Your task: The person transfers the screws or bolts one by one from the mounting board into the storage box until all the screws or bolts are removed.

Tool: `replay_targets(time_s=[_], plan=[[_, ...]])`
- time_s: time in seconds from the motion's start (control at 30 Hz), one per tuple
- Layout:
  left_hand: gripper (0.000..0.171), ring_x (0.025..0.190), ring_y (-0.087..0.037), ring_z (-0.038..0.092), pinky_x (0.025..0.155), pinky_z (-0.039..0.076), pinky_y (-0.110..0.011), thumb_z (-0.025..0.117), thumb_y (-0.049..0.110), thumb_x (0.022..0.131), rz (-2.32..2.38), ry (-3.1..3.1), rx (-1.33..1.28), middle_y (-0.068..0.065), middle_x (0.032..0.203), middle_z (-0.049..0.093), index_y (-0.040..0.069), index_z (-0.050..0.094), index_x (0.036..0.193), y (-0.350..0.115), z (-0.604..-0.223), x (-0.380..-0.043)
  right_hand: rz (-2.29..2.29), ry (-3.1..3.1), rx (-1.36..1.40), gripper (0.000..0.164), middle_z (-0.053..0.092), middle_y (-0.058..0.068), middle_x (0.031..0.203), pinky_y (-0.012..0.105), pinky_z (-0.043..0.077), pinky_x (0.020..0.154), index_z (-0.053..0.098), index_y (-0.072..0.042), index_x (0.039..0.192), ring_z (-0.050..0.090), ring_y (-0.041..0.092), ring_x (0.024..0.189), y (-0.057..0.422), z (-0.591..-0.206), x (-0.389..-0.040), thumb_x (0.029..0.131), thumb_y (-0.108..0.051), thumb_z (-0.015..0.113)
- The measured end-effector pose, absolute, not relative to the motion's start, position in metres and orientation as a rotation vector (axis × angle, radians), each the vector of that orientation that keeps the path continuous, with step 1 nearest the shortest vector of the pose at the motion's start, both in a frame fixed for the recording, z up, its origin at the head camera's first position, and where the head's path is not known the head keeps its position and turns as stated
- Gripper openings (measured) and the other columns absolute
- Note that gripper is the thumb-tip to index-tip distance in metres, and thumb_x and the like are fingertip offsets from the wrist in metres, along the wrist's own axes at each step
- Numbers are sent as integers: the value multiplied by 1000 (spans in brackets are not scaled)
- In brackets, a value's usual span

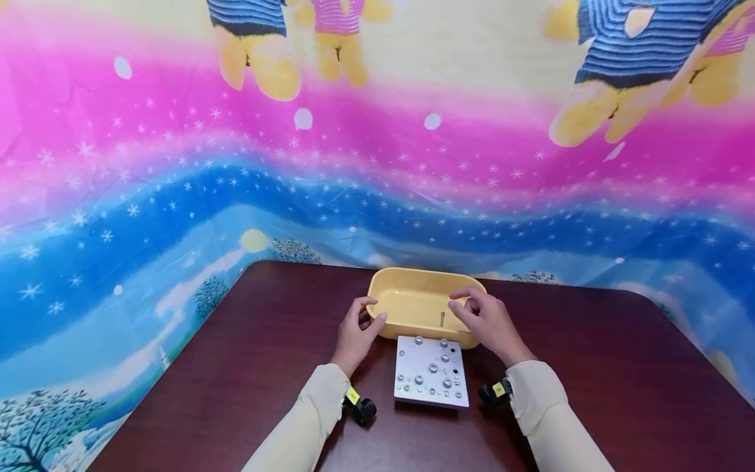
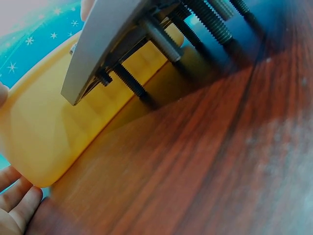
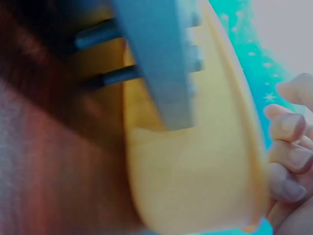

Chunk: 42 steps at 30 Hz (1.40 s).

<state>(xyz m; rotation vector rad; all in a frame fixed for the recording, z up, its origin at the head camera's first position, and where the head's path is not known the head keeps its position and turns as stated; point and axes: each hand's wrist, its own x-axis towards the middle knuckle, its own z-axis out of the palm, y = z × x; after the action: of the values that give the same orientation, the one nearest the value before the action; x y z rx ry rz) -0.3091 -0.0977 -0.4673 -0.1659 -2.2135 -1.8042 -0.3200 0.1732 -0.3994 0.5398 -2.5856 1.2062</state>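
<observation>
A yellow plastic tub [image 1: 407,308] stands on the table, one bolt [image 1: 442,319] inside near its front wall. My left hand [image 1: 356,334] grips the tub's left end, thumb at the near rim and fingers around the outer side; those fingers [image 2: 22,200] show low against the end wall. Over the tub's right end is my right hand [image 1: 489,322], its fingers [image 3: 291,156] loosely bent and nothing visible between them. In front of the tub sits a square metal plate [image 1: 421,387] with several bolt heads on top. Threaded bolt shanks [image 2: 129,81] stick out beneath the plate.
The dark wooden table [image 1: 253,367] extends to both sides of the tub and plate. Behind its far edge hangs a printed cloth [image 1: 377,157]. Both wrists wear small black cameras, close to the plate's left and right sides.
</observation>
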Motion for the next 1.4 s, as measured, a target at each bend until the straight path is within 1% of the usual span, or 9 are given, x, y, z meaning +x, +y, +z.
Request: replay_targets(time_s=[0.27,0.53,0.67,0.8,0.97,1.07,1.2,1.3,1.4], plan=[[44,120,-21,53,98,46,-41,69,35,89,-1785,-2222,-143,-3,134,54,16,54,126,-101,-468,-309,1079,-2717,717,23,49,-2,60,29,41,48,64,-18,107,45,15,50,176,-367,-302,92,-35,66],[41,123,-21,51,100,45,-41,69,36,89,-1796,-2241,-135,-4,137,51,21,55,125,-101,-469,-306,876,-2877,832,22,52,-6,61,27,43,51,63,-13,106,46,11,52,175,-337,-271,91,-28,67],[41,123,-26,51,100,44,-45,68,27,91,-1808,-2231,-125,-10,136,52,13,53,127,-99,-466,-302,802,-2964,917,20,52,-5,63,26,41,51,63,-11,103,45,9,53,173,-331,-257,90,-26,68],[42,122,-31,52,99,44,-47,66,21,92,-1816,-2234,-128,-16,135,52,6,52,128,-96,-448,-289,756,-3029,964,19,50,-4,63,25,41,52,63,-10,99,45,9,54,167,-327,-248,88,-24,70],[40,121,-33,52,99,45,-46,65,20,93,-1796,-2241,-150,-18,134,52,4,52,127,-92,-434,-278,762,-3111,963,13,50,-2,65,25,40,54,63,-11,90,46,11,57,161,-327,-239,84,-16,73],[39,121,-33,52,99,44,-47,65,19,93,-1797,-2239,-156,-18,134,52,5,52,127,-92,-435,-279,710,-3128,998,12,49,-3,62,24,38,52,60,-15,78,44,10,55,159,-330,-236,80,-11,71],[41,121,-27,53,99,45,-44,67,30,91,-1794,-2242,-150,-11,134,53,14,54,126,-95,-454,-295,544,-3166,983,17,49,-7,61,26,37,49,57,-21,67,44,10,55,156,-333,-233,75,-12,69],[41,120,-23,54,98,46,-42,68,36,90,-1783,-2232,-154,-7,133,54,19,54,124,-96,-468,-306,462,-3223,909,17,52,-8,62,29,39,48,57,-21,64,46,11,55,154,-336,-231,71,-14,70],[41,119,-23,54,98,46,-43,68,35,90,-1786,-2231,-156,-8,133,55,19,54,125,-95,-467,-306,456,-3276,858,17,53,-7,61,29,39,45,57,-20,62,48,12,53,152,-339,-230,70,-14,72]])
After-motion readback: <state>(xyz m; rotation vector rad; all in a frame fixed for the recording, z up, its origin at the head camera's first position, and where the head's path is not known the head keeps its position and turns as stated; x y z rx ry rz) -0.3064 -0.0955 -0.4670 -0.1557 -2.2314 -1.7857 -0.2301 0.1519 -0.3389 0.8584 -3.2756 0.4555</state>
